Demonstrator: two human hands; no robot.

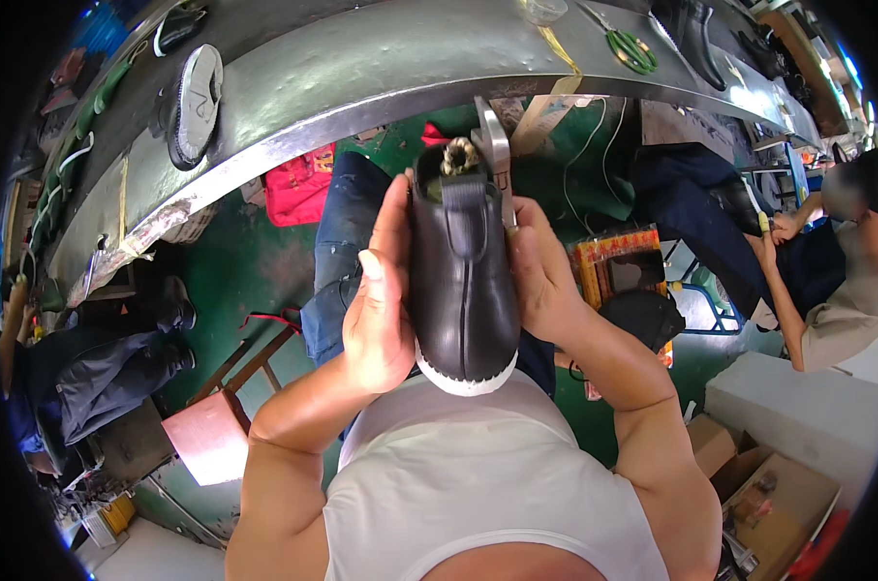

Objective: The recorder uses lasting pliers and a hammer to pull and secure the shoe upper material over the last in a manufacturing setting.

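Note:
A black leather shoe point(468, 290) with a pale sole edge is held between both my hands, over my lap. Its toe points toward me and its heel lies near the bench. My left hand point(379, 315) presses along the left side, thumb raised. On the opposite side, my right hand point(545, 276) grips the shoe, its fingertips partly hidden. Just behind the shoe, a metal bar point(494, 145) sticks out from the bench edge; whether it touches the shoe I cannot tell. Something tan and rough point(460, 155) shows at the shoe's opening.
The long metal bench point(381, 58) curves across ahead, bearing another shoe sole-up point(199, 107), green-handled scissors point(632, 50) and a dark boot point(691, 39). People sit at both sides. A wooden stool point(206, 436) stands left, cardboard boxes point(778, 494) lower right, a red bag point(298, 184) below the bench.

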